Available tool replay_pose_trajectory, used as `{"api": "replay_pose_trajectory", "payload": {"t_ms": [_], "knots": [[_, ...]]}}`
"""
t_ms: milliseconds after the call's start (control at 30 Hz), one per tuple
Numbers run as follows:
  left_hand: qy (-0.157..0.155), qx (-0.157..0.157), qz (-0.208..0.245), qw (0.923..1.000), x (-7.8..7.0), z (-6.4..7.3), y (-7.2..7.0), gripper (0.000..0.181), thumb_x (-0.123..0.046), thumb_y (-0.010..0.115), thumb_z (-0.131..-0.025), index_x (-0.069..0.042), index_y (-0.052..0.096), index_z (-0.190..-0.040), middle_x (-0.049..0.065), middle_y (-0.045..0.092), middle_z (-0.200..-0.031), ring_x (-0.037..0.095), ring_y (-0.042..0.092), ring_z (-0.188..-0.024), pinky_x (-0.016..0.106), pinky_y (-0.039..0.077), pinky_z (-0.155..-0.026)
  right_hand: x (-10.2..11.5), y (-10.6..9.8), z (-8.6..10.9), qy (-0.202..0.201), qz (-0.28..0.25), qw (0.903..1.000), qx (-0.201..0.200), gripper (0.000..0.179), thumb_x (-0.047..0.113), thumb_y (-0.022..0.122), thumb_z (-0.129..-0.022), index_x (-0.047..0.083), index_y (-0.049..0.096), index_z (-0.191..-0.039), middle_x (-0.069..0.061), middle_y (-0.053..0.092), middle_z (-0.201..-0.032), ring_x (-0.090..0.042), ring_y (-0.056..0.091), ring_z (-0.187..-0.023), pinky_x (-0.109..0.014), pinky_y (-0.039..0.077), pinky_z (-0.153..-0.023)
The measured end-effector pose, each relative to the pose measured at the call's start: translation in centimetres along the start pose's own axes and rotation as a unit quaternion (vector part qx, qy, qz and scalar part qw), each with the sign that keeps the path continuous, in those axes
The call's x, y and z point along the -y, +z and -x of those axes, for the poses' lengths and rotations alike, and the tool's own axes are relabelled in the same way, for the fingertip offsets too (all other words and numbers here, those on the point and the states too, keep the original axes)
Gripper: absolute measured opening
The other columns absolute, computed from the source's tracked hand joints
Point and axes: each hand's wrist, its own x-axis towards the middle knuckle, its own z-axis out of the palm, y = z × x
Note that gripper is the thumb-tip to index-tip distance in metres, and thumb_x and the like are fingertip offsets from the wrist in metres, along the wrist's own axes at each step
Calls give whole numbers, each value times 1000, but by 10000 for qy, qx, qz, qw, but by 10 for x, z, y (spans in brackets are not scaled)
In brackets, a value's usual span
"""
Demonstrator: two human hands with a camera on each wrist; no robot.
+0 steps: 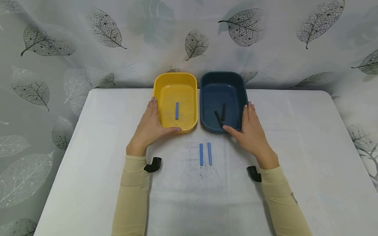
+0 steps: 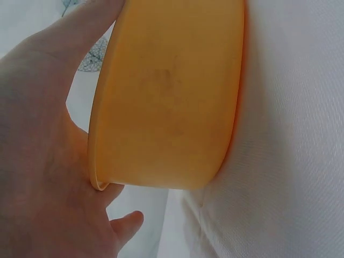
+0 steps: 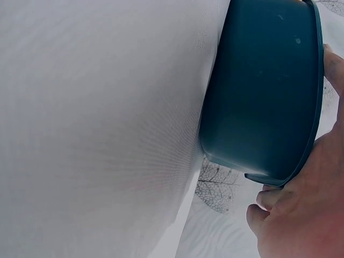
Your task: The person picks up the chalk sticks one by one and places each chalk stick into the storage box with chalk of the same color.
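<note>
My left hand rests against the near left corner of a yellow plastic tub, fingers straight along its side and thumb on the front rim. One blue chalk-like stick lies inside that tub. At the near right corner of a dark blue tub, my right hand touches the rim, its fingers extended and its thumb over the front edge. Two black sticks lie in the dark blue tub. The wrist views show the outer walls of the yellow tub and the blue tub beside each palm.
Two blue sticks lie side by side on the white cloth-covered table, with dark smudges near them. A leaf-patterned curtain hangs directly behind the tubs. Black wrist mounts stick out inward from both sleeves.
</note>
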Motion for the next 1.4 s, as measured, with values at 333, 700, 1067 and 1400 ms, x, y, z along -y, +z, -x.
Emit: {"api": "replay_pose_trajectory", "payload": {"t_ms": [333,700,1067,1400], "knots": [[-38,-35,101,9999,3,0,1,150,-82,78,-62,-13,-9,-164,7,-4,-173,25,4,-161,48,17,-129,5,0,1,-39,22,9997,-257,115,68,55,-95,-3,-7,-160,-18,-16,-170,-36,-11,-159,-59,6,-128],[-65,7,136,9999,3,0,1,149,-81,78,-64,-12,-9,-164,6,-5,-173,23,3,-161,46,17,-129,19,-6,22,-382,-174,9976,-548,109,62,59,-96,1,-3,-162,-12,-11,-172,-31,-7,-160,-59,9,-127],[-87,-8,120,9999,3,1,0,149,-81,78,-64,-12,-9,-164,6,-5,-173,23,3,-161,46,18,-129,35,3,54,-768,-237,9958,-442,108,46,72,-93,4,2,-163,-11,-4,-173,-34,1,-161,-63,17,-125],[-154,61,115,9998,2,1,0,149,-82,77,-64,-14,-9,-164,5,-6,-173,23,2,-161,47,17,-129,45,17,71,-919,-48,9957,-122,105,47,75,-91,0,14,-162,-10,4,-173,-32,7,-161,-62,24,-122]]}}
